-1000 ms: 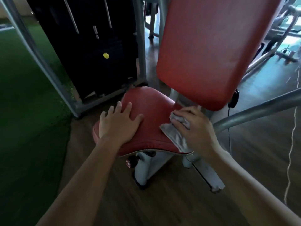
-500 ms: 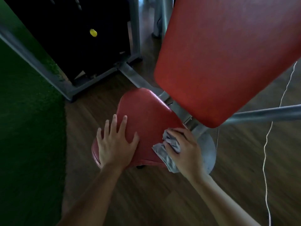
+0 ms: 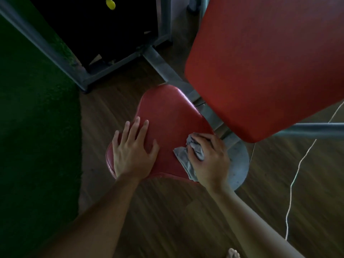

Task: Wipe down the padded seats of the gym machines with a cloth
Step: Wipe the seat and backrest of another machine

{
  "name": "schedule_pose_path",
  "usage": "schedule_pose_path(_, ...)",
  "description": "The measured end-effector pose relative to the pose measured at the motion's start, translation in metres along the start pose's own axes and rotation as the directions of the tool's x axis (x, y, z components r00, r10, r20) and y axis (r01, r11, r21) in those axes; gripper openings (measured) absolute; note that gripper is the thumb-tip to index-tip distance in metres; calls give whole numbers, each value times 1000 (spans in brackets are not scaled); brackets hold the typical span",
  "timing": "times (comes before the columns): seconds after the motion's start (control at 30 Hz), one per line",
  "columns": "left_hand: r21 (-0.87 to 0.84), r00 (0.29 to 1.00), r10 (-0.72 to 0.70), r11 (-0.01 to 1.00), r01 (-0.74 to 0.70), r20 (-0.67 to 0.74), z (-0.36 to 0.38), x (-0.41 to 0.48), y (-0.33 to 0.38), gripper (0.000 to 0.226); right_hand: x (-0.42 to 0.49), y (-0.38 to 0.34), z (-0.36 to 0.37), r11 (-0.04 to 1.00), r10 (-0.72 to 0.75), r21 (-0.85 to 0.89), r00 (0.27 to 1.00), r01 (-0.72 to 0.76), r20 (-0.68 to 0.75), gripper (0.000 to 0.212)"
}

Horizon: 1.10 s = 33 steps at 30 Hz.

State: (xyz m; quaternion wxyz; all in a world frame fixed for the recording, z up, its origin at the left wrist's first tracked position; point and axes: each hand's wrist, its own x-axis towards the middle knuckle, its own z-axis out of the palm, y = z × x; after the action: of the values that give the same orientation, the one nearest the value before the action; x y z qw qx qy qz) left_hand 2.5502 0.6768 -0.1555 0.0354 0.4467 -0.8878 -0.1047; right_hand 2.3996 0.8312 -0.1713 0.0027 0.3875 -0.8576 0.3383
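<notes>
One red seat [image 3: 167, 116], one red backrest [image 3: 264, 62] above it, one grey cloth [image 3: 188, 157]. The left hand [image 3: 133, 155] lies flat, fingers spread, on the seat; the right hand [image 3: 210, 159] clutches the cloth (bunched) against the seat's right edge.

Glossy red vinyl seat [image 3: 167, 116], crumpled grey cloth [image 3: 188, 159], matt grey metal frame [image 3: 158, 58], wood-grain floor [image 3: 167, 216].

One seat [image 3: 167, 116], one backrest [image 3: 260, 62], one cloth [image 3: 183, 157], two hands [image 3: 133, 155] [image 3: 212, 161].
</notes>
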Motion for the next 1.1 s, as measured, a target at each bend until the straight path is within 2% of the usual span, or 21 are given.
schedule_pose_path(0.17, -14, 999, -11, 1000, 10, -32, 2, -1, 1, 62, 1, 3, -4, 996, -34, 85, 999, 32, 25, 28)
schedule_pose_path(0.27, -6, 999, -14, 1000, 14, -37, 3, -1, 2, 62, 0, 6, -20, 983, -29, 184, 986, -1, 164, 39)
schedule_pose_path(0.33, -2, 999, -13, 1000, 13, -43, 2, -1, 2, 62, -3, 7, -35, 968, 12, 238, 962, -80, 273, 48)
schedule_pose_path(0.43, -1, 998, -4, 1000, 4, -61, 2, 0, 2, 59, 0, 11, -48, 960, 57, 239, 934, -148, 352, 57)
schedule_pose_path(0.5, 3, 997, 1, 1000, -1, -73, 3, 1, 1, 58, 9, 12, -53, 955, 45, 259, 933, -145, 357, 52)
schedule_pose_path(0.63, 9, 997, 7, 1000, -7, -74, 4, 1, 0, 58, 26, 25, -64, 966, 21, 243, 966, -85, 256, 43)
schedule_pose_path(0.77, 11, 998, 5, 1000, -5, -66, 3, 1, 0, 58, 24, 40, -67, 962, 92, 212, 934, -173, 345, 49)
schedule_pose_path(0.9, -2, 997, 8, 1000, -8, -76, 3, 1, -1, 59, 13, 39, -71, 962, 74, 210, 904, -177, 421, 65)
schedule_pose_path(1.1, -18, 997, 7, 1000, -9, -78, 4, 1, -2, 59, 27, 48, -64, 954, 95, 219, 901, -203, 423, 68)
